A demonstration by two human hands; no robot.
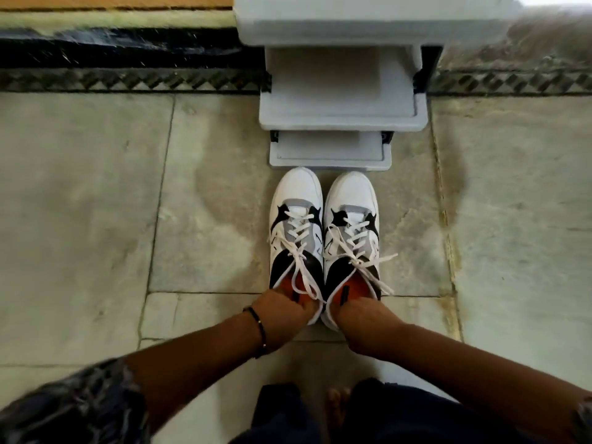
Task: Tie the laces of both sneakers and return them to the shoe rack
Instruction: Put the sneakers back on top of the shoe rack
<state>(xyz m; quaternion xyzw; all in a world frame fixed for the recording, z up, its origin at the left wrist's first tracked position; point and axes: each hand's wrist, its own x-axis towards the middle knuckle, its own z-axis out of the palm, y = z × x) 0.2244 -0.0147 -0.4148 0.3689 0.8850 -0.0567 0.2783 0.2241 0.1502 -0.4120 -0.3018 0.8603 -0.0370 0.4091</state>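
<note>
Two sneakers are sitting side by side on the stone floor (96,193), toes pointing at the grey shoe rack (342,100) and nearly touching its lowest shelf. The left sneaker (296,200) and the right sneaker (351,200) are showing white toes, grey and black panels, orange linings. The laces (301,251) are looking knotted on both, ends trailing loose over the collars and one end straying off the right shoe's outer side. The left hand (282,310) is curling over the heel collar of the left sneaker, fingers tucked into the opening; the right hand (365,318) is doing the same at the right sneaker's heel, fingertips hidden inside, so the exact grip is not showing. Judging: these shoes are probably handling light, with a firm sole and a soft padded collar that is giving under the fingers. The heel collar is the sensible hold, one shoe per hand. Trailing lace ends are likely to snag on a shelf edge when lifting. The rack's stepped shelves are standing bare, just beyond the toes.
</note>
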